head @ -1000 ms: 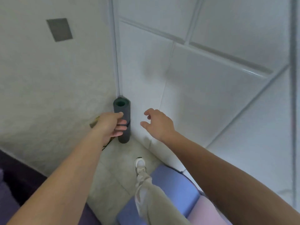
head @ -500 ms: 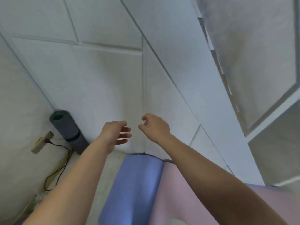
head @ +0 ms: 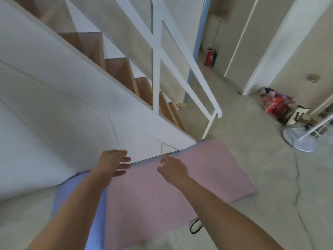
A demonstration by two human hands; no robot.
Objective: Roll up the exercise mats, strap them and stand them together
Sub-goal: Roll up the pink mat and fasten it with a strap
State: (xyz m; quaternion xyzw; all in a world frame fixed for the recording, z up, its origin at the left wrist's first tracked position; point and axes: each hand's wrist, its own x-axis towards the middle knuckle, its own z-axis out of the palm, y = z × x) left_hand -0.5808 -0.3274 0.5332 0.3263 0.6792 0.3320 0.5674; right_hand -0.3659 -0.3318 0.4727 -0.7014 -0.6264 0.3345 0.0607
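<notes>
A pink exercise mat (head: 207, 177) lies unrolled on the floor beside the white stair panel. Under its left edge a blue-purple mat (head: 63, 193) shows, also flat. My left hand (head: 112, 162) hovers above the near end of the mats, fingers spread, holding nothing. Just to its right, my right hand (head: 172, 168) is open above the pink mat, also empty. A black strap loop (head: 195, 226) lies on the floor at the pink mat's near right edge. The rolled dark mat is out of view.
A white staircase with wooden steps (head: 126, 74) and a white railing (head: 180, 56) rises on the left. A white fan base (head: 299, 139) and red bags (head: 275, 105) sit on the floor at right. A red fire extinguisher (head: 209, 57) stands far back.
My left hand let go of the rolled dark mat standing in the corner. The view swung right, away from that corner, to the flat pink and blue mats by the stairs.
</notes>
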